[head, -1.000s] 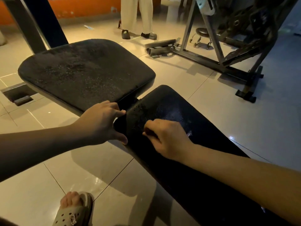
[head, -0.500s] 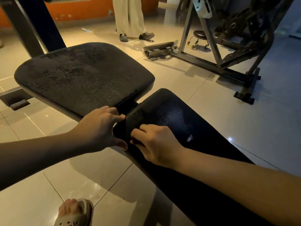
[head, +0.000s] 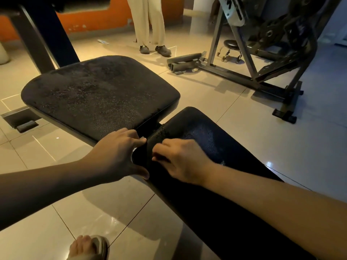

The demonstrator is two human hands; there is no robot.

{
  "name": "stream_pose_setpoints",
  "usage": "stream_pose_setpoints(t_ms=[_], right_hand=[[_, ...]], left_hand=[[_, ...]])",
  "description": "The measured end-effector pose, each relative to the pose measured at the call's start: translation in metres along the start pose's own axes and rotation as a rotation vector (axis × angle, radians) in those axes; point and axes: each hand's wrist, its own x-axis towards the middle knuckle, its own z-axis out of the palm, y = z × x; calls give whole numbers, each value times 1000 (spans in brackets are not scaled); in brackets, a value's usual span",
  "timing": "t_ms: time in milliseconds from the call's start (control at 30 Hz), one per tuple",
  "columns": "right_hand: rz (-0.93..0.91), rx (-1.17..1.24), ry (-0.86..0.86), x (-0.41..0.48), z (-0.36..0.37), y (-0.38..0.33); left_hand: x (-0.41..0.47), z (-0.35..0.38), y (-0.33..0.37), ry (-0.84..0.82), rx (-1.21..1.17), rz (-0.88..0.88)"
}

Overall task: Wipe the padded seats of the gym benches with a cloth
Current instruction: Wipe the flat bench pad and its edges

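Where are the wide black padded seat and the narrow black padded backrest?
wide black padded seat [head: 101, 94]: head view, top middle.
narrow black padded backrest [head: 202, 128]: head view, bare top surface.

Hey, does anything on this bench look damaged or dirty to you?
Yes. The wide seat pad is speckled with pale flecks over most of its top: worn vinyl or grit, I cannot tell. The long pad shows the same flecks near its end, by the right hand, plus one pale spot.
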Motion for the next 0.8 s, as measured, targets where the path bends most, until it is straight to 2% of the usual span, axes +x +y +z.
stream_pose_setpoints(t_ms=[33, 100, 167, 200, 267, 300, 400, 467, 500, 567, 600, 700, 733, 800], right_hand=[[41, -47, 54, 3, -2, 14], [299, -150, 160, 8, -12, 56], [621, -285, 158, 12, -26, 93], [701, -320, 161, 12, -27, 99], [673, -273, 186, 16, -21, 84], [598, -191, 179, 19, -16, 67], [198, 105, 84, 23, -4, -1], [-44, 74, -6, 19, 1, -20], [-86, 47, 6, 19, 1, -14], [77, -21, 91, 22, -5, 16], [224, -93, 138, 24, -10, 39], [647, -307, 142, 24, -26, 96], [685, -331, 157, 24, -25, 98], [631, -282, 185, 27, -19, 76]], left_hand=[[0, -1, 1, -3, 0, -1], [0, -1, 2, 3, 14, -9], [-1, 0, 4, 10, 33, -17], [-1, 0, 4, 13, 41, -19], [-1, 0, 3, 14, 39, -27], [-1, 1, 2, 17, 31, -30], [-5, 5, 3, 50, 35, -49], [-11, 9, 6, 85, 54, -89], [-13, 10, 7, 97, 66, -102], [-14, 11, 7, 106, 91, -110], [-14, 11, 7, 109, 98, -114], [-12, 12, 6, 108, 124, -103], [-12, 13, 6, 117, 128, -88], [-12, 13, 4, 126, 126, -67]])
